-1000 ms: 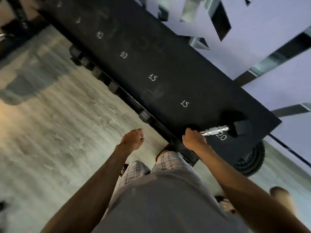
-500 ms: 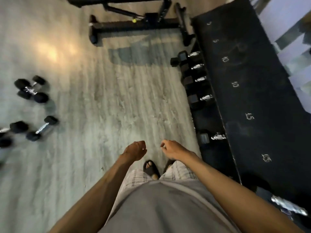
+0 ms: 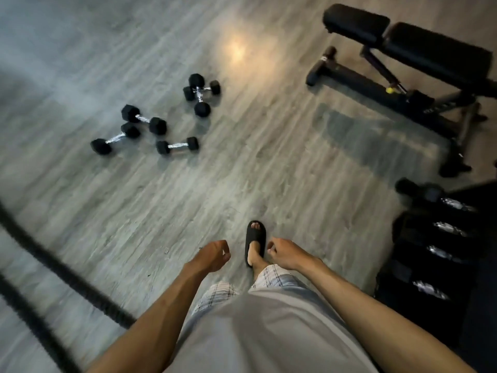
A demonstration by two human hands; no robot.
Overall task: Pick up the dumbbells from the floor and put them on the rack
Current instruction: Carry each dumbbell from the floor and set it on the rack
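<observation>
Several black hex dumbbells with chrome handles lie on the grey wood floor ahead to the left: a crossed pair (image 3: 200,93), one (image 3: 144,119), another (image 3: 115,139) and a small one (image 3: 177,145). The black rack (image 3: 430,254) stands at the right edge with several dumbbells stored on it. My left hand (image 3: 212,255) and my right hand (image 3: 285,253) hang low in front of me, both empty with fingers loosely curled, far from the floor dumbbells.
A black adjustable bench (image 3: 408,74) stands at the upper right. Thick black battle ropes (image 3: 67,281) run across the floor at the lower left. My sandaled foot (image 3: 255,242) is stepping forward between my hands.
My right hand let go of the dumbbell on the rack's top shelf. I turned left away from the rack, and the floor dumbbells came into view ahead.
</observation>
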